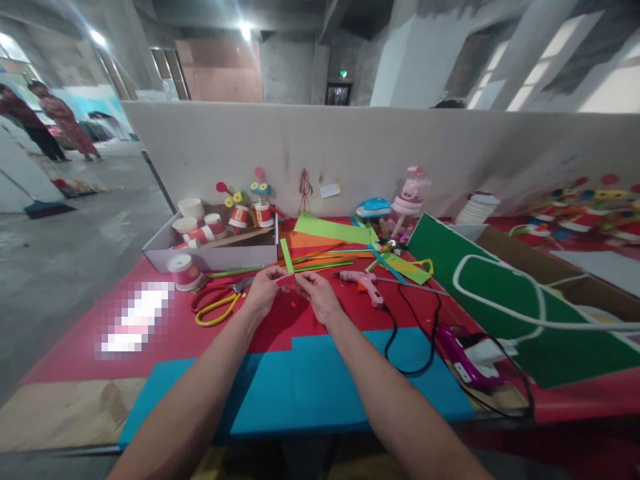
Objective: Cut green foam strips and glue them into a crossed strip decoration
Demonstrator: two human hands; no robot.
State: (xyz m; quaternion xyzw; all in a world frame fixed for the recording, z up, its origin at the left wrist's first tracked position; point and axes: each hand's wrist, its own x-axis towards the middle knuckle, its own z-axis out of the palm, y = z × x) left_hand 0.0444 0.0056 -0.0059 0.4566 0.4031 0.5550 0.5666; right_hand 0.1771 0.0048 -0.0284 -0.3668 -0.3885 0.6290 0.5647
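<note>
Bare forearms (200, 383) converge, fingertips close together.
The left grip (263, 291) and right grip (317, 295) face each other, slightly apart, each pinching between thumb and fingers; the arms spread wider toward the elbows.

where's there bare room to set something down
Bare patches: the blue sheet between the forearms, and the red cover between the scissors and that sheet. Crowded: beyond and right of the right hand, with paper strips and the glue gun.

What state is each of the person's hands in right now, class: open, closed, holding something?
Left hand: closed, pinching a pink strip.
Right hand: closed, apparently pinching the strip's other end, beside a green strip.
</note>
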